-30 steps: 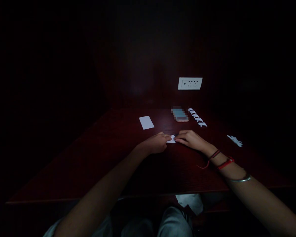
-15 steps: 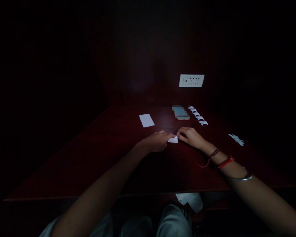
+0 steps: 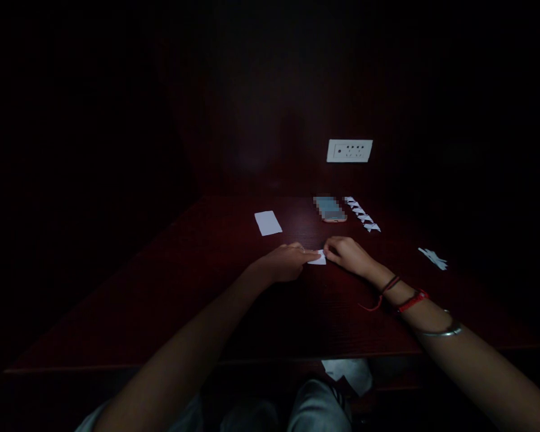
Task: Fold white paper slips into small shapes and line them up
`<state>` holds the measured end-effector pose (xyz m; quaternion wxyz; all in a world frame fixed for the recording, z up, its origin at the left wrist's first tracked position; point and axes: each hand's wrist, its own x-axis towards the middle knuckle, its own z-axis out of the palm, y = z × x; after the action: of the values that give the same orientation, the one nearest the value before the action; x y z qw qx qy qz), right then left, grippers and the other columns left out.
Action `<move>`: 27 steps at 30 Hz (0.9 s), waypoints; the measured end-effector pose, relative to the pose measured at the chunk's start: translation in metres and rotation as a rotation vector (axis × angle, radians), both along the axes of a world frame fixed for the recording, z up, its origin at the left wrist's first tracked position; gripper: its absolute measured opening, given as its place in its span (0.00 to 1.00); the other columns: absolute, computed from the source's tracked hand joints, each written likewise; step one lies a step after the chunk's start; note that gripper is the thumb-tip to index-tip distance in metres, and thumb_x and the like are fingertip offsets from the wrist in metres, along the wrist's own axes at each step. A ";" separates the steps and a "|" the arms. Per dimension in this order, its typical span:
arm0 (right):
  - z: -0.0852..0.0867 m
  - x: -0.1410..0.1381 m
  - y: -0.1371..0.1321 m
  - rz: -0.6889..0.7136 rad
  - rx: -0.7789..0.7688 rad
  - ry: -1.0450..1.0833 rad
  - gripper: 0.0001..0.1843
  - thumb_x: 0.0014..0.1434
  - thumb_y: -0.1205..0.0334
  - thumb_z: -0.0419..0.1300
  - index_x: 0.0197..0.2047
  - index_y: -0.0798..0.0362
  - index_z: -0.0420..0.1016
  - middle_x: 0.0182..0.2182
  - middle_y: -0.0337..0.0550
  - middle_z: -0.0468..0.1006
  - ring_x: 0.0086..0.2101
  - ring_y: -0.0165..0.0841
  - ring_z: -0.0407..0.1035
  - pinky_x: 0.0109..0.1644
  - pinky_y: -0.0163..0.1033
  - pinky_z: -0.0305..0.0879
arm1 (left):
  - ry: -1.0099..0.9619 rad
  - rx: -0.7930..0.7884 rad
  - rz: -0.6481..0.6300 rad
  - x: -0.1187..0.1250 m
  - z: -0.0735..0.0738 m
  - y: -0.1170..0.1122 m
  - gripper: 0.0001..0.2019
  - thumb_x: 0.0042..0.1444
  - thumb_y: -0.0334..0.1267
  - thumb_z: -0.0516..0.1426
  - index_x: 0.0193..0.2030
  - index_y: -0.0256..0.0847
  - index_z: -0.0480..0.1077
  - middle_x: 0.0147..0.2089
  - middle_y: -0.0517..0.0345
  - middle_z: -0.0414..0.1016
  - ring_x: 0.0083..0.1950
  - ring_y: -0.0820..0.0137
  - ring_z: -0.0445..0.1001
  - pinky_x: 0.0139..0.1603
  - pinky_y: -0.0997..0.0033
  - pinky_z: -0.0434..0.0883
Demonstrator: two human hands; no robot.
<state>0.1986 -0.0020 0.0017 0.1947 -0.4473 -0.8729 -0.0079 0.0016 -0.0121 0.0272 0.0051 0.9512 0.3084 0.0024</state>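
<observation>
A small piece of folded white paper (image 3: 317, 261) lies on the dark red table in front of me. My left hand (image 3: 287, 263) reaches over its left part, with a finger stretched across the paper and pressing it down, the other fingers curled in. Closed in a pinch at the paper's right edge is my right hand (image 3: 348, 254); the tips cover that corner, so the exact grip is hard to see. Beyond my left hand lies a flat white sheet of paper (image 3: 268, 223).
A phone (image 3: 330, 209) lies towards the back, beside a row of folded paper pieces (image 3: 361, 213). Thin paper strips (image 3: 433, 258) rest on the right. A power socket (image 3: 350, 151) is on the wall. White paper (image 3: 348, 373) shows below the table's front edge.
The left finger has slid further right across the paper and now lies flatter over it. My right hand stays at the right edge. The whole view has shifted slightly.
</observation>
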 end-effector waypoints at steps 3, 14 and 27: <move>-0.001 0.000 0.001 -0.014 -0.002 0.003 0.09 0.52 0.63 0.47 0.29 0.56 0.65 0.27 0.43 0.68 0.29 0.27 0.63 0.34 0.30 0.55 | -0.014 0.013 -0.015 0.001 -0.001 0.001 0.26 0.48 0.26 0.44 0.54 0.49 0.50 0.53 0.63 0.57 0.48 0.70 0.57 0.43 0.72 0.57; 0.013 0.001 -0.007 -0.018 0.022 0.070 0.09 0.51 0.64 0.49 0.30 0.56 0.68 0.27 0.43 0.69 0.30 0.28 0.63 0.35 0.32 0.56 | -0.025 0.003 0.011 0.005 0.001 -0.002 0.24 0.48 0.27 0.44 0.53 0.48 0.53 0.53 0.64 0.57 0.48 0.69 0.57 0.44 0.70 0.57; 0.024 0.006 -0.019 0.242 -0.029 -0.074 0.14 0.49 0.69 0.50 0.39 0.50 0.71 0.34 0.41 0.70 0.34 0.27 0.64 0.38 0.31 0.59 | -0.037 0.008 0.006 0.005 0.002 -0.004 0.23 0.49 0.27 0.43 0.53 0.49 0.52 0.53 0.63 0.58 0.46 0.69 0.58 0.42 0.70 0.57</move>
<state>0.2043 -0.0214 0.0260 0.1556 -0.3407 -0.9271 0.0119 0.0069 -0.0165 0.0290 0.0071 0.9502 0.3108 0.0214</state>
